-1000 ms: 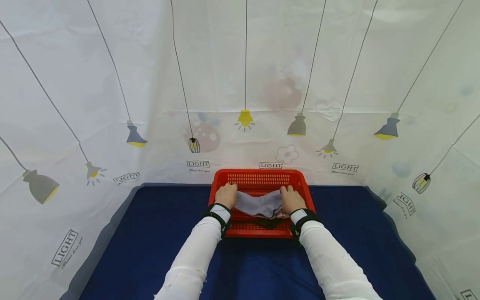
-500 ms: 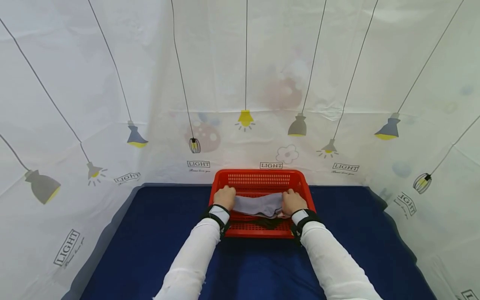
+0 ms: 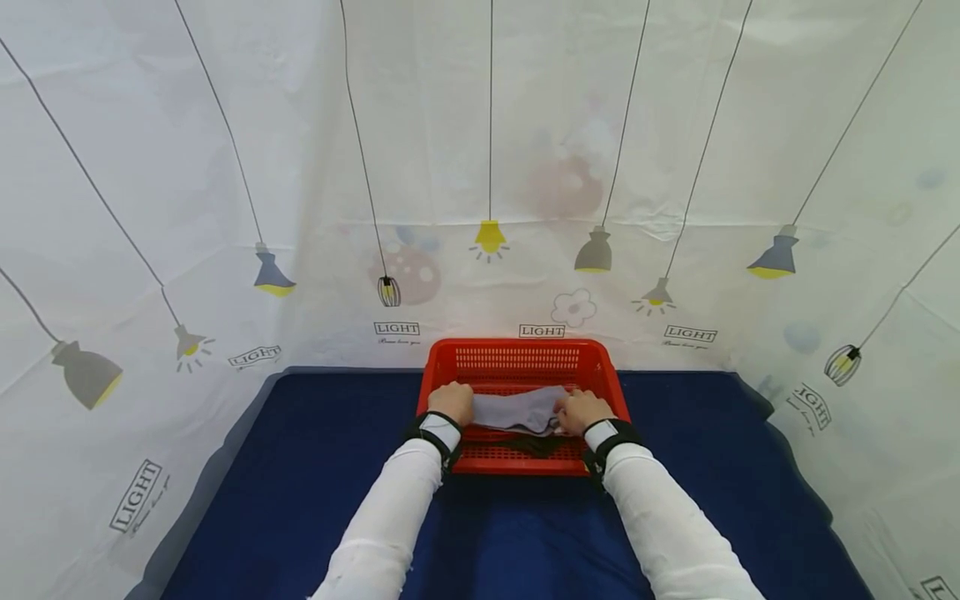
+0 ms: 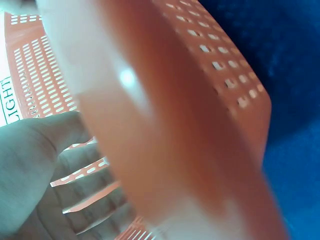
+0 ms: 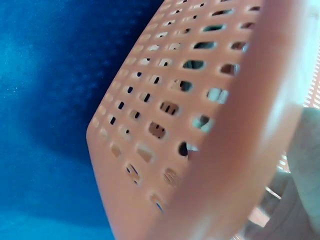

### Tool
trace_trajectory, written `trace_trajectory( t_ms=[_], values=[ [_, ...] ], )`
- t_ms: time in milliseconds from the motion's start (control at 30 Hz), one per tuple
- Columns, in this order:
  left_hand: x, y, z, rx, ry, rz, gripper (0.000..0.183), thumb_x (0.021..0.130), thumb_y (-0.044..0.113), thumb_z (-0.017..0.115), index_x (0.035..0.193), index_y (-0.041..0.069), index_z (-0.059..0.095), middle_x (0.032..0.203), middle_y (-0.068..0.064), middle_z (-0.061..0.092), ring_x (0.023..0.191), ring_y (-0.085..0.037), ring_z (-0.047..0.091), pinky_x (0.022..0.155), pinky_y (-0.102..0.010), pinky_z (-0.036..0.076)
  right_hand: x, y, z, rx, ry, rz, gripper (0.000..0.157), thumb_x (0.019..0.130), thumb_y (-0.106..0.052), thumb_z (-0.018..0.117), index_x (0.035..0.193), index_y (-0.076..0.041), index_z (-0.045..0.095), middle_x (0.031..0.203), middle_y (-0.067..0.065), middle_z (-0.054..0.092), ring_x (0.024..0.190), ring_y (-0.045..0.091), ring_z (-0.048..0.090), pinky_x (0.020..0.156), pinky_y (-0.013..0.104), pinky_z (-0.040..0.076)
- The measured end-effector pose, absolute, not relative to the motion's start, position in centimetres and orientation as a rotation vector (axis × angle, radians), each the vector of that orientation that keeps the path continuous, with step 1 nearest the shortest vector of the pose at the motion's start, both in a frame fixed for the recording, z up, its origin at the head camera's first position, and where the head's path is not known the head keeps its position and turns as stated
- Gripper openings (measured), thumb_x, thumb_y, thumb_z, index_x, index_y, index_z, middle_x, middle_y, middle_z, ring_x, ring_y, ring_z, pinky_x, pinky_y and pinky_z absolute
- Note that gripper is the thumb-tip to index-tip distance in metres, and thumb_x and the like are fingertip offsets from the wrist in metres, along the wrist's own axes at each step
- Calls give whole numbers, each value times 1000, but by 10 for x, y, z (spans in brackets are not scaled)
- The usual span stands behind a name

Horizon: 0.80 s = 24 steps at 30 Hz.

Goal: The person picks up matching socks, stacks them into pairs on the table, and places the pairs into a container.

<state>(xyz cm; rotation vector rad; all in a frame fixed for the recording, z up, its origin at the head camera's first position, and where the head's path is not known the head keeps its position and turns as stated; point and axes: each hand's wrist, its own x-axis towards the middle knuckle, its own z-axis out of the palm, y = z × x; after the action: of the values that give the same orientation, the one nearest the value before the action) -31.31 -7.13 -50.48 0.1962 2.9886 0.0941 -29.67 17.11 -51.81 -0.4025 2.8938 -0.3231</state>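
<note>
A lavender-grey cloth (image 3: 513,410) stretches between my two hands inside a red perforated plastic basket (image 3: 517,343). At its left end my left hand (image 3: 452,402) holds the cloth, knuckles up. In the left wrist view the basket rim (image 4: 150,115) hides the fingertips, and small gaps show between the fingers (image 4: 85,157). My right hand (image 3: 582,411) pinches the cloth's right end, where it folds over itself. The right wrist view shows only part of this hand (image 5: 295,205) behind the basket's side wall (image 5: 200,100). A dark green cloth (image 3: 534,446) lies below on the basket floor.
The basket stands on a dark blue table covering (image 3: 337,467), near its back edge. Behind and on both sides hangs a white sheet (image 3: 465,125) printed with lamps. Black bands with white patches circle both wrists over white sleeves.
Both hands have come down slightly toward the basket's near side, lowering the lavender-grey cloth. My right hand's fingers have shifted left along its end. The basket has stayed put.
</note>
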Motion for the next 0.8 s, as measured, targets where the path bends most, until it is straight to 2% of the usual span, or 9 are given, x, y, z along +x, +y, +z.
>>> trace_trajectory(
  t_ms=[300, 533, 667, 800],
  values=[
    [-309, -72, -507, 161, 2947, 129, 21, 88, 15, 74, 106, 5, 79, 101, -13, 76, 88, -32, 73, 73, -48, 59, -293, 169, -520, -391, 2865, -304, 26, 99, -16, 64, 121, -9, 75, 120, 21, 66, 113, 43, 61, 94, 58, 50],
    [-306, -80, -503, 251, 2942, 176, 18, 89, 18, 74, 101, 5, 78, 98, -13, 75, 81, -30, 71, 71, -47, 58, -292, 173, -508, -505, 2893, -298, 37, 101, -19, 61, 135, -6, 66, 139, 25, 56, 126, 48, 52, 99, 63, 45],
    [-299, -84, -493, 333, 2950, 153, 33, 93, 24, 73, 120, 5, 72, 120, -16, 69, 103, -35, 69, 84, -50, 56, -289, 177, -501, -581, 2944, -309, 45, 100, -21, 63, 141, -4, 60, 148, 26, 49, 134, 49, 46, 104, 65, 39],
    [-289, -88, -484, 398, 2967, 110, 54, 97, 34, 71, 142, 6, 59, 149, -18, 52, 132, -40, 52, 104, -54, 45, -282, 179, -496, -646, 2982, -322, 50, 99, -24, 65, 144, -4, 57, 152, 26, 46, 141, 49, 39, 109, 68, 33]
  ],
)
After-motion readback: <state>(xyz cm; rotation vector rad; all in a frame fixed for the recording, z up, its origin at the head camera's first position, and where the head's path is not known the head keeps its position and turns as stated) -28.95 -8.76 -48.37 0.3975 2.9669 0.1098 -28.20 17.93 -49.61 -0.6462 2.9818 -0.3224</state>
